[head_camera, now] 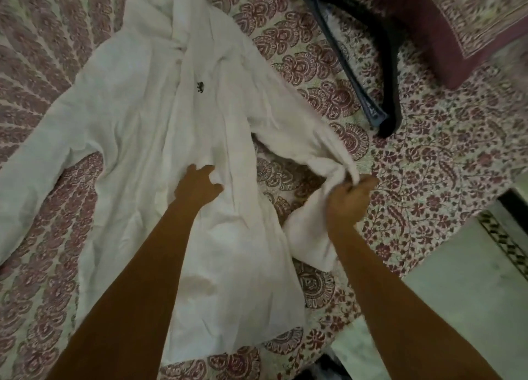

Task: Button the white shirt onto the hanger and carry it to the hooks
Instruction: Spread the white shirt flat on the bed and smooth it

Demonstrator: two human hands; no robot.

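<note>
Head view showed the white shirt point(137, 111) spread front-up across a bed point(434, 162) covered in a maroon floral print, collar away from the person and hem towards them. It looked unbuttoned or only partly closed along the placket, though the folds made that hard to judge. A small dark logo point(199, 87) sat on the chest.

The left hand point(197, 185) rested on the shirt front near the middle, fingers bent onto the cloth; whether it had pinched a fold or merely pressed down could not be told. The right hand point(347, 197) was turned palm-up with its fingers curled round the bunched sleeve point(314, 162), lifting that end slightly off the bed.

The hanger point(368, 74), dark and broad-shouldered, lay well apart from the shirt, beyond the right hand and near a maroon pillow point(445, 17). It was not yet inside the garment. No hooks were in view. A strip of pale floor point(471, 279) showed past the bed's edge.

The shirt seemed light, thin and entirely limp, creasing wherever it was touched, so it would likely sag and slide if lifted by a single point. Taking it at the collar or both shoulder seams would probably keep it open enough to feed the hanger in. The placket edges, being doubled cloth, looked the firmest place to pinch for buttoning.
</note>
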